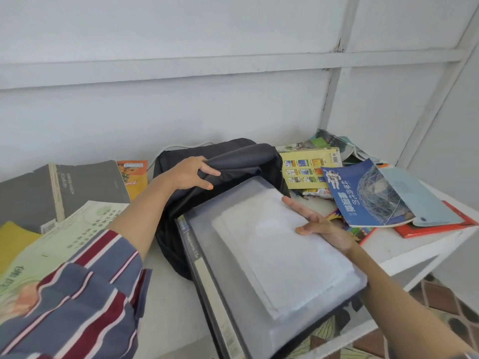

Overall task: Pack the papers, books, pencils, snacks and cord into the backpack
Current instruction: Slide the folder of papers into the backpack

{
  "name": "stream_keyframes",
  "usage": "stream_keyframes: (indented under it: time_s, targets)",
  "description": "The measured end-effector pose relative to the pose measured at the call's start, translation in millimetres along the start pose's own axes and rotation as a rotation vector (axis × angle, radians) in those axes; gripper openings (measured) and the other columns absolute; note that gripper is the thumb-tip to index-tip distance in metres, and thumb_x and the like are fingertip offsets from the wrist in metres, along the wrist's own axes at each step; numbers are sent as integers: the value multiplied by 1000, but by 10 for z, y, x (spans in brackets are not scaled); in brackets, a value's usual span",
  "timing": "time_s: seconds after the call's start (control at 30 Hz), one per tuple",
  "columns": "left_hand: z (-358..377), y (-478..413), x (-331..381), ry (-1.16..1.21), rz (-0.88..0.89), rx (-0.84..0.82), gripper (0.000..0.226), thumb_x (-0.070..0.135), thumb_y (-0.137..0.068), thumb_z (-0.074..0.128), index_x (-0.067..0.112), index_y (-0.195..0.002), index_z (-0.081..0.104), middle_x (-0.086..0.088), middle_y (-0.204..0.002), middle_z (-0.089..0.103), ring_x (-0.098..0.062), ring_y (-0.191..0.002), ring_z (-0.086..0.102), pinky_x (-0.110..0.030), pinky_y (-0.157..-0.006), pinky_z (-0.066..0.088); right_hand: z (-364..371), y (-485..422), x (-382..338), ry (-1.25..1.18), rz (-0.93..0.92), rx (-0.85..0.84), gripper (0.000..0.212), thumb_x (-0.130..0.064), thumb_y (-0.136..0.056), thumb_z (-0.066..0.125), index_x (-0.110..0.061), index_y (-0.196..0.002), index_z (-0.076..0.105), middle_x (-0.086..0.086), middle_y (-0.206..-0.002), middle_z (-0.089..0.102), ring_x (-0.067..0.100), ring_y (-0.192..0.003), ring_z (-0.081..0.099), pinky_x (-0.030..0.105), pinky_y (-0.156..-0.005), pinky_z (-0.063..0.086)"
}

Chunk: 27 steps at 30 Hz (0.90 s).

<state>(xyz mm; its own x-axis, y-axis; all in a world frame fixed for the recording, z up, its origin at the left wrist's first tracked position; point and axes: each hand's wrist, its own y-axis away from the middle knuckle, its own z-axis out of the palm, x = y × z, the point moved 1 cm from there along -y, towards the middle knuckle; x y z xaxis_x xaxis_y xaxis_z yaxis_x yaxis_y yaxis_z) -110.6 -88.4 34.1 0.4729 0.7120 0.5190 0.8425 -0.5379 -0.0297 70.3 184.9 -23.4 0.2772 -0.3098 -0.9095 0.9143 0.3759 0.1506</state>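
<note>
1. The far end of the papers (285, 250) and of the grey book (223, 288) under them is covered by the flap of the backpack (233, 156), so the inside of the backpack cannot be seen.
2. The near corner of the grey book is cut off by the lower edge of the view.
3. Only a short run of a white cord (181, 146) is seen behind the backpack; the rest is hidden.
4. Small colourful things (334, 216) are partly buried under a blue book (363, 195), and what they are cannot be told.
5. The backpack lies on the white surface (168, 294) with its mouth turned toward the viewer. The papers, stacked flat on the grey book, are set partway into that mouth.
6. The flap is gripped and lifted by the left grip (191, 174), its fingers curled round the dark cloth just above the far end of the papers.
7. The right grip (316, 224) is spread wide. Its straight fingers are laid along the right edge of the papers and its thumb is rested on top; nothing is clasped.
8. More books are left out: a yellow book (308, 164) beside the backpack on the right, and a dark grey book (85, 185) and a green booklet (64, 242) on the left, by a striped sleeve (77, 294).
</note>
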Motion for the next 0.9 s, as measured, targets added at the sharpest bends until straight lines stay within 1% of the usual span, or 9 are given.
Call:
stream_keyframes:
  time_s: [0.07,0.23,0.33,0.43,0.53,0.63,0.73,0.83,0.9]
  targets:
    - [3,-9,7,-18,7,-15,43,13,-75,77,22,-116,66,0,-121,49,-21,-115,47,-33,-104,34,-9,-65,-3,46,18,38,97,-9,-42,86,-27,-129,49,0,-126,61,26,-103,65,30,-79,56]
    - [48,-6,37,-34,-3,-41,44,13,-76,76,23,-117,65,6,-117,46,-16,-110,45,-28,-100,33,45,-236,-62,199,80,221,65,5,-82,55,-28,-137,42,8,-114,65,27,-92,64,29,-75,56]
    - [70,-1,61,-42,-7,-49,45,13,-76,76,23,-118,64,7,-116,45,-14,-109,44,-27,-99,33,114,-356,-38,182,170,250,59,8,-85,51,-25,-134,48,19,-123,59,30,-92,64,36,-80,55]
    - [75,3,61,-51,-21,-54,46,14,-76,76,24,-120,64,7,-116,45,-15,-109,44,-28,-100,33,178,-418,-96,259,255,258,56,5,-85,54,-21,-134,50,11,-128,56,28,-103,60,37,-90,50]
    - [85,11,62,-68,-31,-66,47,13,-77,75,24,-121,63,8,-116,43,-15,-111,43,-27,-100,32,219,-429,-244,652,212,299,56,-8,-87,60,-24,-137,45,4,-146,37,25,-129,40,33,-101,35]
    - [115,19,56,-75,-40,-63,49,12,-76,76,24,-121,63,9,-118,43,-17,-115,43,-29,-102,32,286,-319,-403,1272,144,339,65,-31,-85,65,-30,-142,34,7,-145,33,24,-128,40,31,-99,34]
    - [158,31,54,-111,-35,-58,51,9,-76,75,24,-122,62,4,-125,45,-20,-118,44,-26,-98,32,484,-55,-375,1490,55,57,78,-50,-76,69,-43,-142,28,-2,-151,16,21,-140,16,36,-111,20]
    - [173,37,66,-114,-33,-43,51,4,-78,72,22,-124,60,-2,-137,42,-23,-126,40,-23,-98,27,754,195,4,1602,82,-355,90,-48,-71,75,-53,-141,18,-11,-156,-11,13,-143,-12,40,-115,-5]
    - [163,43,78,-104,-31,-41,50,0,-80,69,20,-124,60,-4,-140,40,-23,-129,38,-20,-97,25,804,214,229,1728,28,-424,93,-39,-73,76,-54,-141,13,-8,-156,-13,18,-143,-16,46,-115,-10]
